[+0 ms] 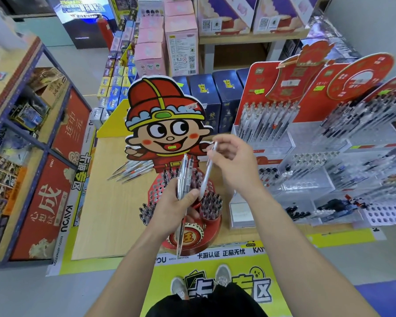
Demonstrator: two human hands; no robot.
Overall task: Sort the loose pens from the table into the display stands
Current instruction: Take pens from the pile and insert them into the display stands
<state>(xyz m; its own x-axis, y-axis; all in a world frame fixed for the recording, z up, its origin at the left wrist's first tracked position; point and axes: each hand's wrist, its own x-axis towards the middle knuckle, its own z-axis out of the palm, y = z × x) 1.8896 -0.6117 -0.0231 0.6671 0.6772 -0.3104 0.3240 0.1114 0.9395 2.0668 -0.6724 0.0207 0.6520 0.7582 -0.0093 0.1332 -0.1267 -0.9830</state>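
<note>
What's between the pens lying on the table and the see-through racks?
The red cartoon-boy stand, seen in the head view, sits between the loose pens and the clear racks.

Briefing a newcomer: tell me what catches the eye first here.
The big cartoon cutout in a red hat dominates the centre, standing over a round red pen stand. Just in front, the left hand grips a bundle of pens while the right hand pinches a single white pen. To the right, red-backed display stands hold rows of pens.
</note>
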